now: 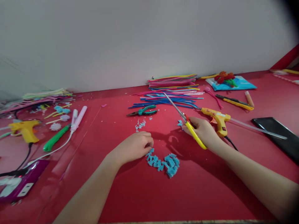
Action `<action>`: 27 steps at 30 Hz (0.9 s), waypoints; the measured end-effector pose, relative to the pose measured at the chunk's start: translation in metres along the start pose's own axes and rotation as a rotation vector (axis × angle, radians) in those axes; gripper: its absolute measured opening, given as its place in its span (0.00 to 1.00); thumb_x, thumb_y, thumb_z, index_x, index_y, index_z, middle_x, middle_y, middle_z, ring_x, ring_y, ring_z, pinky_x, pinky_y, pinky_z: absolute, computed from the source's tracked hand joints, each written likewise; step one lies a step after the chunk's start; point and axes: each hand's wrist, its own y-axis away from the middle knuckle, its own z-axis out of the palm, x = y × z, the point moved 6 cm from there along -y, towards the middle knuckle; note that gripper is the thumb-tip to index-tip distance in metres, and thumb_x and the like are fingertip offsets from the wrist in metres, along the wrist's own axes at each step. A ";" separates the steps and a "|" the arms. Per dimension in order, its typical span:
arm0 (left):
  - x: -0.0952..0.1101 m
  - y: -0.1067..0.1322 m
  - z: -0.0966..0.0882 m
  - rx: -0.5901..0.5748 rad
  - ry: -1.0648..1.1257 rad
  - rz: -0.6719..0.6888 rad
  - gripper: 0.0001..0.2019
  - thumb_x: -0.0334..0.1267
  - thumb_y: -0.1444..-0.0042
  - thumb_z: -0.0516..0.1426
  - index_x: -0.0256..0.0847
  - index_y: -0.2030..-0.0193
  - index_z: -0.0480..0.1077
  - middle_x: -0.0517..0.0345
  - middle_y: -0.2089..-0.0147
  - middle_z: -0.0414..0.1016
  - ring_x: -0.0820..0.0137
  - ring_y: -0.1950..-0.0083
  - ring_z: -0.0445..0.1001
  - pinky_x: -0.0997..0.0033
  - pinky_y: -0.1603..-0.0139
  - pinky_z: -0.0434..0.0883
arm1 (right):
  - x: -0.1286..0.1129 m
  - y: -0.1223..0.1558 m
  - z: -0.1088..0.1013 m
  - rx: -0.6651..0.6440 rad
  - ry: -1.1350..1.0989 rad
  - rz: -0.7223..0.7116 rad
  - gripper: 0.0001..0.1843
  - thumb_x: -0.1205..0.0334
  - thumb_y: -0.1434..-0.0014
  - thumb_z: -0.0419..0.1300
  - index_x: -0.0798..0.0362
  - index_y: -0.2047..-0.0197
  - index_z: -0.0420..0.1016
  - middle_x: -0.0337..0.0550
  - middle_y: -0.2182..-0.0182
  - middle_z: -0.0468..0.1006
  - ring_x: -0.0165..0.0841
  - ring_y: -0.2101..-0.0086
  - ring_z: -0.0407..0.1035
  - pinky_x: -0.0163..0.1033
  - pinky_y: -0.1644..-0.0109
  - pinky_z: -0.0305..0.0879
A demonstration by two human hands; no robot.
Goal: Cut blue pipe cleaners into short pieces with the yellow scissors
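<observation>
My right hand [201, 132] grips a pair of scissors [177, 110] with yellow handles, the blades pointing up and to the left. A few small blue pieces [179, 123] lie just left of that hand. My left hand [137, 143] rests low over the table with its fingers curled together. Its fingertips meet the end of a curved pile of cut light-blue strips [161, 162]. Whether a strip is between those fingers is hidden. Tiny pale scraps [140, 125] are scattered beyond the left hand.
Green-handled pliers [144, 111] and bundled pipe cleaners [171, 93] lie toward the wall. A yellow glue gun [218, 119], a box cutter [235, 102] and a black phone [277, 133] are at right. Another glue gun [25, 129], a pink iron [78, 119] and a purple power strip [30, 180] are at left.
</observation>
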 end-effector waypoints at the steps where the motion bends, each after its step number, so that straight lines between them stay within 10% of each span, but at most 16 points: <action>1: 0.000 0.001 0.000 0.002 -0.001 0.003 0.09 0.33 0.48 0.47 0.39 0.74 0.66 0.58 0.71 0.65 0.72 0.67 0.64 0.72 0.65 0.60 | -0.001 0.000 0.001 -0.013 0.022 0.002 0.13 0.53 0.54 0.52 0.55 0.76 0.63 0.33 0.83 0.58 0.25 0.80 0.51 0.32 0.78 0.45; 16: -0.003 0.000 0.001 0.121 0.039 -0.028 0.07 0.34 0.49 0.49 0.39 0.72 0.66 0.57 0.70 0.67 0.71 0.68 0.65 0.70 0.65 0.60 | -0.018 0.010 0.004 -0.048 0.376 -0.068 0.16 0.46 0.53 0.51 0.52 0.77 0.59 0.34 0.84 0.60 0.25 0.82 0.52 0.31 0.79 0.42; 23: -0.012 -0.004 -0.018 0.448 0.707 -0.236 0.04 0.36 0.51 0.51 0.39 0.69 0.64 0.60 0.72 0.67 0.72 0.69 0.67 0.71 0.65 0.64 | -0.037 0.017 0.001 -0.032 0.322 -0.143 0.14 0.49 0.54 0.53 0.51 0.74 0.59 0.36 0.79 0.65 0.28 0.79 0.57 0.32 0.77 0.45; 27: 0.006 -0.019 -0.005 0.366 1.208 -0.223 0.07 0.34 0.54 0.55 0.38 0.66 0.62 0.59 0.73 0.70 0.73 0.72 0.70 0.72 0.69 0.66 | -0.036 0.020 0.009 -0.170 -0.100 -0.055 0.10 0.54 0.51 0.51 0.53 0.73 0.61 0.33 0.81 0.62 0.25 0.80 0.56 0.30 0.78 0.49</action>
